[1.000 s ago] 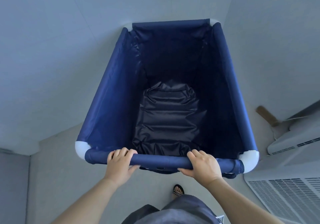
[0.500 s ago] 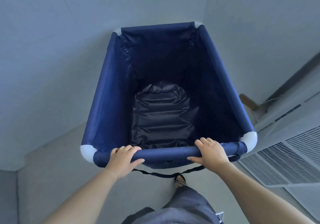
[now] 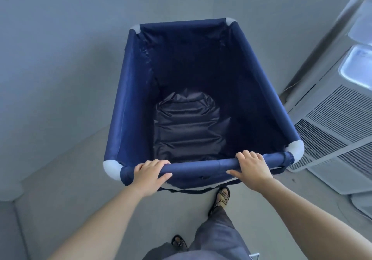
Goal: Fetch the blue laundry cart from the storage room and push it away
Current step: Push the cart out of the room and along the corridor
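Head cam: blue laundry cart (image 3: 128,106) is empty, just a wrinkly dark liner (image 3: 189,127). Left hand (image 3: 150,174) and right hand (image 3: 251,168) both wrap fingers around the near rail. White vented units (image 3: 332,131) crowd the right side; open floor (image 3: 60,179) left. Cart's rolled closer to those units than a second ago.

white vented units (image 3: 330,131) crowd right, floor (image 3: 60,78) left open
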{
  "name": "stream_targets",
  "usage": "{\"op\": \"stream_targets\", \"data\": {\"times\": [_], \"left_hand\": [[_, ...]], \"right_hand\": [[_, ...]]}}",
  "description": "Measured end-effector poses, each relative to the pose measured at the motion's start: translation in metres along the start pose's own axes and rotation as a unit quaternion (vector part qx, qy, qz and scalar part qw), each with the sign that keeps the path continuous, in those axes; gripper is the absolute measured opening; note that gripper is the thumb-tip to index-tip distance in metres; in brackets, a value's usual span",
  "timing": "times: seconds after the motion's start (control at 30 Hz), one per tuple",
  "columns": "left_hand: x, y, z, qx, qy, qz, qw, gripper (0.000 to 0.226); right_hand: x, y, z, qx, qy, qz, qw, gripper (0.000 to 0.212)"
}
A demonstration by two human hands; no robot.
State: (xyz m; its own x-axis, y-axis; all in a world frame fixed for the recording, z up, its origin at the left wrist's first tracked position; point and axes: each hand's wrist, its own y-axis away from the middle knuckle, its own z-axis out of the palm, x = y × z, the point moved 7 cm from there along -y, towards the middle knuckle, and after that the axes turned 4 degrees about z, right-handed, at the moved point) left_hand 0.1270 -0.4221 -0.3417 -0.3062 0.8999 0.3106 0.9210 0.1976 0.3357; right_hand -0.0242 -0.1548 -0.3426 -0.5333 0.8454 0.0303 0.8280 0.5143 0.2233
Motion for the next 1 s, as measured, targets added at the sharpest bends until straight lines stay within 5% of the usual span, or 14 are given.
{"op": "stream_targets", "data": {"times": [0.4, 1.0], "left_hand": [[-0.014, 0.025, 0.004, 0.037, -0.082, 0.055, 0.994, 0.034], [-0.009, -0.057, -0.022, 0.002, -0.016, -0.024, 1.000, 0.037]], "right_hand": [[-0.023, 0.064, 0.018, -0.020, -0.084, 0.019, 0.996, 0.051], [-0.002, -0.023, -0.001, -0.026, -0.078, 0.011, 0.997, 0.052]]}}
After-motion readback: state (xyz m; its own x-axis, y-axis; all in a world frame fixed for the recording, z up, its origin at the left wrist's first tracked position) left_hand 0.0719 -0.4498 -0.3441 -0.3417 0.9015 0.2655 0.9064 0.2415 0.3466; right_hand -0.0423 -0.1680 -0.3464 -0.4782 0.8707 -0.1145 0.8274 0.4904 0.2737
